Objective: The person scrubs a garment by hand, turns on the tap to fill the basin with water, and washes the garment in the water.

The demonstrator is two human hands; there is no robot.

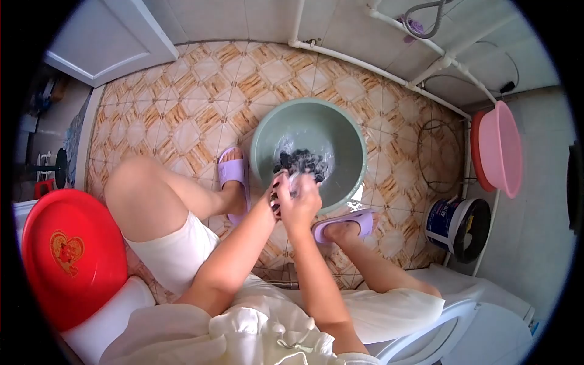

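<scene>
Black-and-white wet cloth (pixel 302 162) with suds on it is bunched up between my hands at the near side of a grey-green basin (pixel 348 143). My left hand (pixel 280 190) is closed on the cloth, dark folds showing between its fingers. Pressed close beside it, my right hand (pixel 303 201) also grips the cloth; its fingers are slightly blurred. Part of the cloth hangs into the basin, over shallow, soapy water (pixel 328 161). The hands hide the rest of the cloth.
Purple slippers (pixel 233 173) are on my feet, either side of the basin. A red basin (pixel 73 255) stands left. At right are a pink basin (pixel 502 149), a paint bucket (pixel 447 225) and a white toilet seat (pixel 441 331). White pipes (pixel 365 67) run along the wall.
</scene>
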